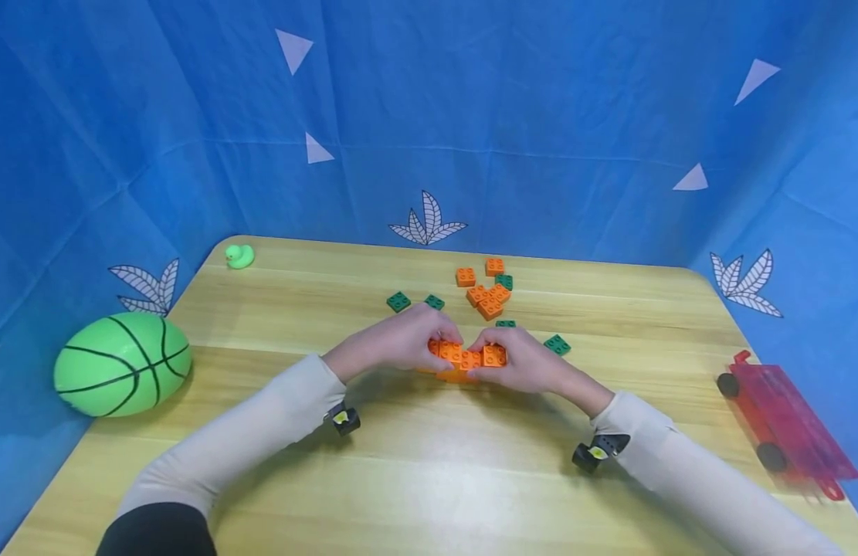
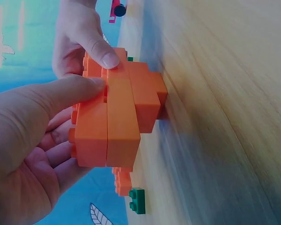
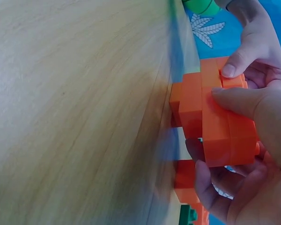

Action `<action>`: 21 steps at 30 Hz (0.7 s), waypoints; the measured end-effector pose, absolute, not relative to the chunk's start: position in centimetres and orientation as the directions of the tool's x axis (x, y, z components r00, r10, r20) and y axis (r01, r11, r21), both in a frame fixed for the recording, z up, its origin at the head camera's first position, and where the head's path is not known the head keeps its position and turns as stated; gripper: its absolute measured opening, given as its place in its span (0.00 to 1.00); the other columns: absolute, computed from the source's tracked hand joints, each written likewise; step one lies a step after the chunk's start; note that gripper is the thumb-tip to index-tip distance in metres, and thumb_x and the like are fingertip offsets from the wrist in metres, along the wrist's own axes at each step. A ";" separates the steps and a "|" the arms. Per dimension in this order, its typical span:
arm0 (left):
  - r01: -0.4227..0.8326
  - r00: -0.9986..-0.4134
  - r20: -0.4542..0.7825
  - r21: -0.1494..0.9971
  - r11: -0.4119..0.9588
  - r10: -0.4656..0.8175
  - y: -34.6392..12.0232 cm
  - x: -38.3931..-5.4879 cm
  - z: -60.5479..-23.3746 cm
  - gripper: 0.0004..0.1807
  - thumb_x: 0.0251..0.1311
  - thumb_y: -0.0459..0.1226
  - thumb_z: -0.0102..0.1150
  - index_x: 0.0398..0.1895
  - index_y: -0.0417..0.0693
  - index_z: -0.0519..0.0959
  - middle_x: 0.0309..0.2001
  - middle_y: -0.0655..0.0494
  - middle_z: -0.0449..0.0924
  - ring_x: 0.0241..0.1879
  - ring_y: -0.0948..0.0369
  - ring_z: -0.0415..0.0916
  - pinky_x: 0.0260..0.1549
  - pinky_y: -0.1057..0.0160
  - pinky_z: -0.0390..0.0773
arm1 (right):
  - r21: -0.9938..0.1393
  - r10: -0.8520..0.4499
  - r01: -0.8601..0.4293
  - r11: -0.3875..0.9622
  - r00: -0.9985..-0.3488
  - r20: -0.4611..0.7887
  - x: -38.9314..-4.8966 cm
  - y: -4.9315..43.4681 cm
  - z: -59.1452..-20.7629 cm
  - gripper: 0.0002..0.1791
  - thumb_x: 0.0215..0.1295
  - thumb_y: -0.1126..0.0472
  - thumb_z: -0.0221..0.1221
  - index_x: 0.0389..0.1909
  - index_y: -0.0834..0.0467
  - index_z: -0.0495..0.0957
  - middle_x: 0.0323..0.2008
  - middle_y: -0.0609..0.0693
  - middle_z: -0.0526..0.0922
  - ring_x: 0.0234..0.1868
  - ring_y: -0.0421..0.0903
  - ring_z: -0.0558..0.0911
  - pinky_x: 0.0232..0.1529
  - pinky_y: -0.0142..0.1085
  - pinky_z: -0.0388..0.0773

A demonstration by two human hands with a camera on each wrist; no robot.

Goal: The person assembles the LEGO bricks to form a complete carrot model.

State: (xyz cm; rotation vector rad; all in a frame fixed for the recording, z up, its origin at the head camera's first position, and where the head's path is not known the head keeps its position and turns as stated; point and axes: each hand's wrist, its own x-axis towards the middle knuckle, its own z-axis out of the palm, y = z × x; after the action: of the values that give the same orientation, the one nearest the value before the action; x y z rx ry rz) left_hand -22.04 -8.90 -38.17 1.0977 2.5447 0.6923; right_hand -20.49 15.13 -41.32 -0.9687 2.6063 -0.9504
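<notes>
A stepped build of orange toy building blocks stands near the middle of the table, wider at the top than at the bottom. My left hand grips its left end, thumb on the near side and fingers behind. On the other end, my right hand holds the top blocks the same way. Both thumbs press the near face close together, as the left wrist view shows on the orange build. Behind the hands lie loose orange blocks and green blocks, one green block being right of my right hand.
A green ball sits at the table's left edge, and a small green duck at the far left corner. Along the right edge is a red toy cart with black wheels. Blue cloth hangs around the table.
</notes>
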 end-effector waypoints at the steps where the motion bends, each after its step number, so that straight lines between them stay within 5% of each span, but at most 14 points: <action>1: 0.601 -0.671 -0.070 0.533 0.596 0.738 -8.9 -22.0 -38.2 0.17 0.59 0.39 0.74 0.51 0.48 0.87 0.46 0.58 0.89 0.35 0.65 0.78 0.35 0.70 0.79 | -0.635 -0.644 -0.514 0.578 -0.764 0.033 -20.5 15.1 -41.3 0.12 0.61 0.54 0.73 0.43 0.53 0.84 0.40 0.44 0.88 0.34 0.41 0.76 0.37 0.32 0.76; 21: 0.557 -0.694 -0.092 0.558 0.614 0.714 -8.7 -21.9 -37.9 0.19 0.58 0.39 0.75 0.52 0.46 0.87 0.47 0.56 0.90 0.39 0.66 0.80 0.42 0.69 0.82 | -0.640 -0.640 -0.493 0.589 -0.769 0.004 -20.3 15.1 -40.9 0.14 0.62 0.53 0.72 0.44 0.54 0.84 0.41 0.47 0.87 0.35 0.41 0.74 0.37 0.32 0.73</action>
State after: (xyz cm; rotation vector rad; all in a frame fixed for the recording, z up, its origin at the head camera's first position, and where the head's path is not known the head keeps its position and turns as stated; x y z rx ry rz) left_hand -21.89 -8.75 -37.90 1.0287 2.5361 0.7241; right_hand -20.35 15.09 -40.93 -0.9395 2.5920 -0.9408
